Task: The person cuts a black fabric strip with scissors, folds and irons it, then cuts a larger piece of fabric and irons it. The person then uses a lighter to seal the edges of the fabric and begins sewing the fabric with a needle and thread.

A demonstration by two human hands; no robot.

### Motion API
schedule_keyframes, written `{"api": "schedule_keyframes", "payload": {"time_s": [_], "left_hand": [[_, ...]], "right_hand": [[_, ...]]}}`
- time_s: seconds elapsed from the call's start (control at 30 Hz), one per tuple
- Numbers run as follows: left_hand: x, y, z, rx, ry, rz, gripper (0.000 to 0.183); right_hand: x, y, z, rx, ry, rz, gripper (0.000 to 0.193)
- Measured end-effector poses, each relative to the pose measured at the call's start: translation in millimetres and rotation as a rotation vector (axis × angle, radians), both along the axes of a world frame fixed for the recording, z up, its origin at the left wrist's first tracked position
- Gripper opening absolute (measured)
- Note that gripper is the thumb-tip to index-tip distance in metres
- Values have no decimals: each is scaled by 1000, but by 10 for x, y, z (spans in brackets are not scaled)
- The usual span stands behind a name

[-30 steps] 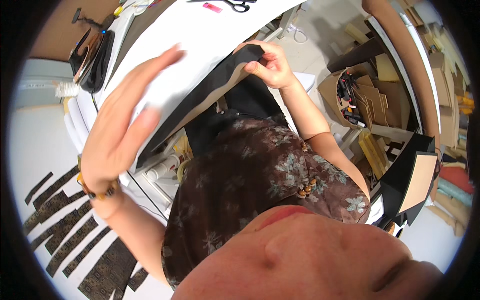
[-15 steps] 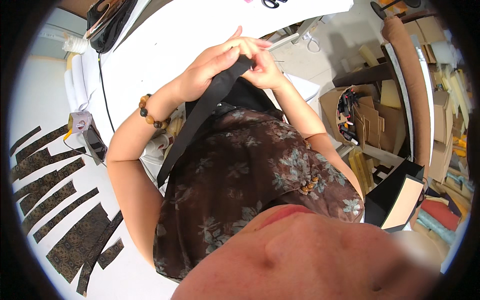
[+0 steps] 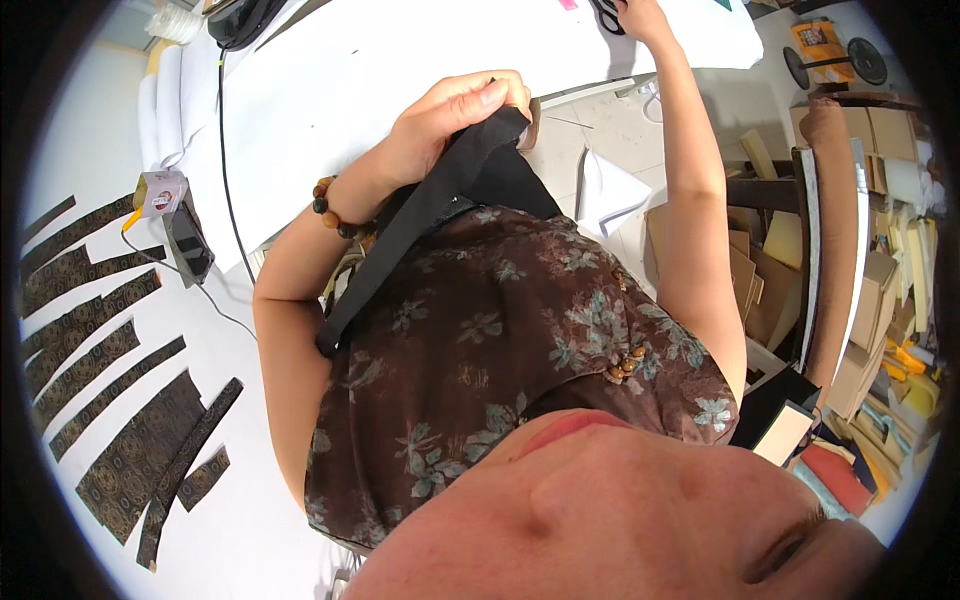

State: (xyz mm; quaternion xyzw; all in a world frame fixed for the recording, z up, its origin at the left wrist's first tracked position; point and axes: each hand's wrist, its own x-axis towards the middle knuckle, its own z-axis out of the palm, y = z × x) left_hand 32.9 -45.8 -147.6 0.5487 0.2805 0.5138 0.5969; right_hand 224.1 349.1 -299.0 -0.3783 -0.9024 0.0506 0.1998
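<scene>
A long black fabric strip (image 3: 405, 235) hangs slantwise from my left hand (image 3: 450, 110), which is closed around its upper end. Its lower end trails past my left forearm, across the front of my floral top. Behind the strip, a wider black cloth (image 3: 510, 180) lies over my lap. Out at the table's far edge, my right hand (image 3: 645, 20) has its fingers at the black handles of a pair of scissors (image 3: 608, 18). The top of the picture cuts off the blades and part of those fingers.
The white table (image 3: 330, 110) curves around me. Patterned dark fabric pieces (image 3: 140, 455) lie at the left, near a small box (image 3: 160, 195) and a black cable (image 3: 222, 150). Cardboard, foam and a brown roll (image 3: 828, 240) crowd the right. White sheet material (image 3: 607, 190) is on the floor.
My right hand has left the black strip and stretched away to the far right, to the scissors. My left hand keeps its hold on the strip. The view has shifted slightly.
</scene>
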Motion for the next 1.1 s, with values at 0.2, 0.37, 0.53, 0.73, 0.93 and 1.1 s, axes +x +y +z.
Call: {"api": "schedule_keyframes", "payload": {"time_s": [0.2,0.37,0.53,0.73,0.93,1.1], "left_hand": [[-72,-16,-10,49,-33,-55,35],[-36,-26,62,36,-9,-37,41],[-5,-40,53,32,-14,-53,45],[-19,-82,46,-65,-88,-110,39],[45,-103,75,-81,-42,-91,44],[61,-90,45,15,-18,-41,37]], "right_hand": [[209,-154,171,38,-39,121,23],[-50,-1389,871,-294,548,183,22],[34,-2465,1238,-610,920,550,32],[-72,-3178,1849,271,799,826,26],[26,-3200,1626,520,750,752,35],[42,-3236,1546,671,747,726,37]]}}
